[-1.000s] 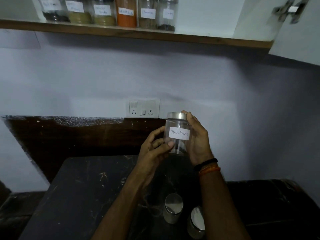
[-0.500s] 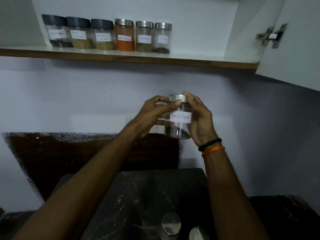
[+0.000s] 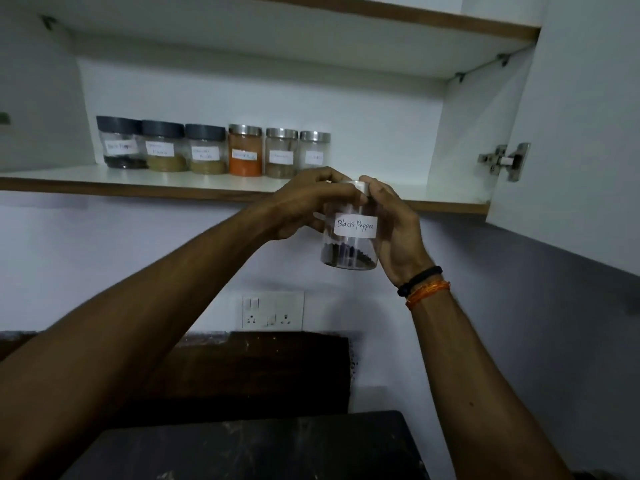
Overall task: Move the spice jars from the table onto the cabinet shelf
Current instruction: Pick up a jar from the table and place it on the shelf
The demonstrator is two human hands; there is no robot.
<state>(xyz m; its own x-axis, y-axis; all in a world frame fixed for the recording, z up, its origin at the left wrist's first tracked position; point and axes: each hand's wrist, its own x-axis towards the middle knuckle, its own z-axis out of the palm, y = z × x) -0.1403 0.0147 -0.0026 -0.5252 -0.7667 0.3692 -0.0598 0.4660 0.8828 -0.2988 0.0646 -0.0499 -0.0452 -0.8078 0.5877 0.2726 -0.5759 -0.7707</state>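
The cabinet shelf [image 3: 433,199] spans mid-frame, six jars lined along its left half. Just below its edge at centre, the Black Pepper jar [image 3: 349,244] is clasped by the left hand [image 3: 304,206] and right hand [image 3: 398,230]. Lifting it clear of the edge and setting it upright right of the last steel-lidded jar [image 3: 314,150] seems best.

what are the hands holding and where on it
Both hands hold the Black Pepper jar: left hand at the lid and upper side, right hand around its right side.

Six jars [image 3: 214,150] crowd the shelf's [image 3: 433,197] left half; bare board runs right of them to the open door [image 3: 571,133], its hinge [image 3: 504,161] jutting inward.
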